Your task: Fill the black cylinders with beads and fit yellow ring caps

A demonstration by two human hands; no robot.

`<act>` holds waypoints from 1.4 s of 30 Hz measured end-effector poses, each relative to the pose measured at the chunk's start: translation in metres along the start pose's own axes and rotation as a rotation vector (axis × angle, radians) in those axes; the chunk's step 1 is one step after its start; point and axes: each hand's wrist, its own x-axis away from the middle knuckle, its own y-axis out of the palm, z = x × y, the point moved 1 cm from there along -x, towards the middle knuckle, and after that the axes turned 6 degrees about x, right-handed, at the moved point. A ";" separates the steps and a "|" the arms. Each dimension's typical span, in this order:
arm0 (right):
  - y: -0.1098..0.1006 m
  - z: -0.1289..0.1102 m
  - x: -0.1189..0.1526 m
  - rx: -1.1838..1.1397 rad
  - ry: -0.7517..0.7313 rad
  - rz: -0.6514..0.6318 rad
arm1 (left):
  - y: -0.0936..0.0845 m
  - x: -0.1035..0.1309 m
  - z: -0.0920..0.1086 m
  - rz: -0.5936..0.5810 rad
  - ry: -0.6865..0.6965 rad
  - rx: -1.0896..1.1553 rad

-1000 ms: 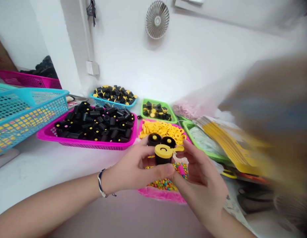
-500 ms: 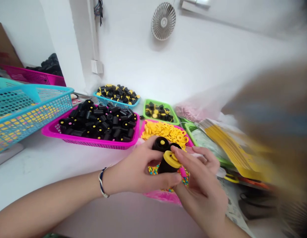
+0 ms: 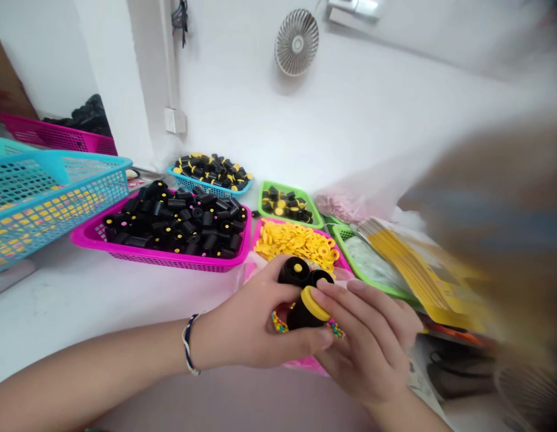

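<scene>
- Black plastic cylinder (image 3: 300, 317), tilted, in the left hand (image 3: 255, 318), whose thumb and fingers close around it; a yellow cap (image 3: 314, 304) sits on its upper end.
- Right hand (image 3: 373, 339): fingers bent, fingertips against the cap; its thumb is hidden, so its grip cannot be told.
- A second cylinder (image 3: 294, 272) and third cylinder (image 3: 322, 277), just beyond, show no caps. I judge one of three capped, perhaps not fully seated.
- Multicoloured beads (image 3: 278, 324) lie beneath the hands.
- Outward: loose yellow rings (image 3: 296, 241) fill a pink basket (image 3: 343, 259); uncapped cylinders (image 3: 183, 222) heap a magenta basket (image 3: 170, 261); yellow-capped ones (image 3: 213, 171) fill a blue basket (image 3: 206, 190).
</scene>
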 end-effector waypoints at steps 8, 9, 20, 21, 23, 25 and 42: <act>0.001 -0.005 0.000 -0.091 0.042 -0.258 | 0.005 -0.004 -0.010 0.117 -0.082 0.024; 0.000 -0.004 -0.001 -0.130 0.056 -0.273 | 0.004 -0.005 -0.012 0.119 -0.075 0.033; 0.003 0.010 -0.008 -0.622 0.282 -0.252 | -0.003 -0.006 -0.016 0.168 -0.124 0.104; 0.002 0.009 -0.008 -0.567 0.247 -0.252 | -0.003 -0.006 -0.015 0.177 -0.126 0.096; 0.000 0.007 -0.009 -0.464 0.204 -0.221 | -0.001 -0.005 -0.013 0.189 -0.118 0.091; -0.003 0.005 -0.010 -0.388 0.163 -0.169 | 0.001 -0.003 -0.012 0.196 -0.104 0.097; -0.006 0.016 -0.012 -0.349 0.244 -0.255 | 0.000 -0.010 -0.020 0.185 -0.108 0.241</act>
